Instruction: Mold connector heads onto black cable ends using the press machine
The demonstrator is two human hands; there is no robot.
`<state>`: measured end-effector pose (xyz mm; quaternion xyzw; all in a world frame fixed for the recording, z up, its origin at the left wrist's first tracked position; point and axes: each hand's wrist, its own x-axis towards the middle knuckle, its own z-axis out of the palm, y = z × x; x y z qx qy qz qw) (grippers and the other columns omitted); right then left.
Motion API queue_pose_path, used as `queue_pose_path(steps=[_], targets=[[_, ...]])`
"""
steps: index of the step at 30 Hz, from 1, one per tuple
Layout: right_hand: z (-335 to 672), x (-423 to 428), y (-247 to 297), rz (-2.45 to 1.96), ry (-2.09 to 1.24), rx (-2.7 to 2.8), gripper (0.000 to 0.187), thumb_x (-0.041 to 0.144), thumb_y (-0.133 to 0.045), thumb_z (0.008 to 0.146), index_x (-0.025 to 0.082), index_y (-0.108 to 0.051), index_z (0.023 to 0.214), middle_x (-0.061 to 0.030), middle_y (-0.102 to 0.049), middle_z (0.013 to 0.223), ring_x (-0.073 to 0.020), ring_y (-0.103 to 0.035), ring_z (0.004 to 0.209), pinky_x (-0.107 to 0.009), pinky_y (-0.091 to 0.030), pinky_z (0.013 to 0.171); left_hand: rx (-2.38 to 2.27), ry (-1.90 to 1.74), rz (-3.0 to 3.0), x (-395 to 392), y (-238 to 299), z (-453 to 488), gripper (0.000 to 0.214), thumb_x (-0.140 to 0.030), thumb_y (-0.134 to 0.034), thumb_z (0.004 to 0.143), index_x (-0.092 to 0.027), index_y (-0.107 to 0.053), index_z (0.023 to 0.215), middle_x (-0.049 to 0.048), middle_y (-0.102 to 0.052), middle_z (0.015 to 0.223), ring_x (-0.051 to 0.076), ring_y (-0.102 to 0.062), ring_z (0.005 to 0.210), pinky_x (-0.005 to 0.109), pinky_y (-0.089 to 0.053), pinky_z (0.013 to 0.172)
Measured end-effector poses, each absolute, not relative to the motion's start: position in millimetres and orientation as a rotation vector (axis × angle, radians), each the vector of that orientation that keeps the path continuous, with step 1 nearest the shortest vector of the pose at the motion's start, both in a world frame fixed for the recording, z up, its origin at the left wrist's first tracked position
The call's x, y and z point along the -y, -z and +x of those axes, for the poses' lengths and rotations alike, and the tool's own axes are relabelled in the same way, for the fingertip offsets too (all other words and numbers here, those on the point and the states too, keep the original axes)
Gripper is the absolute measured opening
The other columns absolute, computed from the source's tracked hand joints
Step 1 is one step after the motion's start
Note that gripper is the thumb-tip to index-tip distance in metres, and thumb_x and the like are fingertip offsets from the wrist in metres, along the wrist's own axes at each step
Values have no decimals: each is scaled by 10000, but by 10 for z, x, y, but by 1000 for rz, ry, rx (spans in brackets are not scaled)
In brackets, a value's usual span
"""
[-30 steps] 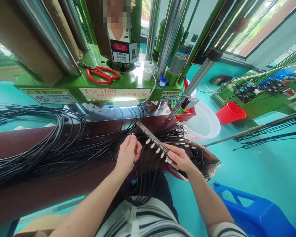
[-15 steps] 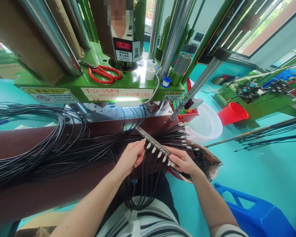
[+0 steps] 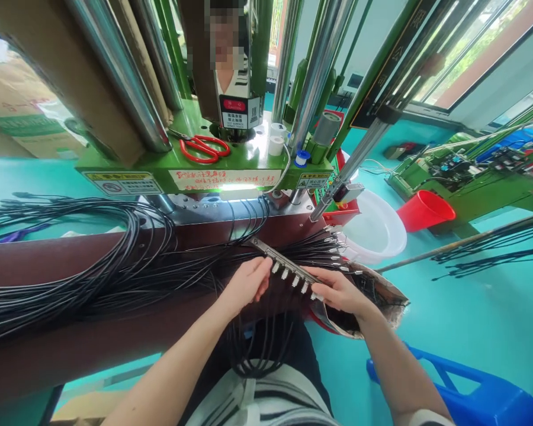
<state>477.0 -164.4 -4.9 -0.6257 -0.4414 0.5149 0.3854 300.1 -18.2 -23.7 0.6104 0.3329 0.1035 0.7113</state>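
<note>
About five silver connectors (image 3: 295, 280) already sit along the metal bar (image 3: 288, 261), which slants from ten to four o'clock over the bench (image 3: 102, 355); tipped cables (image 3: 324, 244) lie apart at one o'clock. The left hand (image 3: 247, 281) is pinched closed at the row's ten-o'clock end (whatever it grips is hidden); the right hand (image 3: 343, 290) clamps the four-o'clock end. Forearms (image 3: 184, 355) reach in from seven and five o'clock.

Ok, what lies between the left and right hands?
In the head view, a metal bar with pale connectors along its near edge spans between left hand and right hand.
</note>
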Motion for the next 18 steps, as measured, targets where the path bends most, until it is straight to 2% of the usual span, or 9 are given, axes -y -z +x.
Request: queue_pose_path(steps=[2, 3, 5, 7, 12, 15, 18], targets=[[4889, 1635, -60, -1657, -1355, 1156, 478, 381, -529, 821, 152, -475, 1237, 36, -460, 608, -26, -308, 388, -154, -204, 332, -734, -231, 1531, 179, 221, 2932, 323, -455, -453, 787, -186, -487, 964, -40, -545, 519, 100, -454, 380, 186, -311, 351], [4962, 1615, -110, -1693, -1375, 1166, 462, 380, -539, 811, 149, -488, 1208, 49, -438, 583, -27, -305, 385, -151, -198, 328, -726, -275, 1599, 173, 208, 2893, 402, -427, -475, 783, -197, -434, 1110, -25, -589, 604, 113, -501, 446, 197, -356, 393], [5117, 1525, -188, -1756, -1412, 1199, 425, 384, -546, 797, 152, -505, 1151, 69, -400, 555, -26, -292, 378, -145, -190, 321, -711, -395, 1703, 148, 176, 2814, 501, -380, -490, 783, -221, -349, 1236, 2, -622, 763, 123, -547, 577, 217, -418, 499], [5263, 1361, -236, -1816, -1416, 1280, 389, 373, -557, 783, 160, -521, 1107, 69, -412, 558, -31, -313, 385, -142, -206, 323, -701, -468, 1761, 106, 149, 2743, 449, -355, -482, 789, -229, -393, 1211, 14, -613, 836, 124, -552, 647, 230, -438, 573], [5453, 702, -285, -1924, -1333, 1631, 336, 263, -565, 730, 160, -590, 1049, 46, -524, 567, -63, -426, 421, -164, -311, 378, -750, -558, 1773, -56, 123, 2588, 280, -357, -490, 783, -216, -556, 1015, 29, -621, 822, 142, -573, 681, 243, -450, 606], [5414, 290, -260, -1816, -1176, 1960, 278, 154, -533, 702, 140, -660, 949, 7, -587, 677, -98, -521, 553, -199, -408, 517, -816, -621, 1811, -175, 107, 2486, 247, -374, -507, 772, -205, -594, 930, 42, -648, 819, 165, -596, 715, 258, -458, 645], [5314, 12, -156, -1684, -882, 2234, 271, 65, -565, 640, 135, -697, 866, -28, -601, 816, -146, -550, 763, -242, -427, 707, -891, -658, 1904, -311, 93, 2385, 244, -392, -505, 772, -204, -596, 898, 41, -657, 811, 175, -599, 718, 265, -452, 657]])
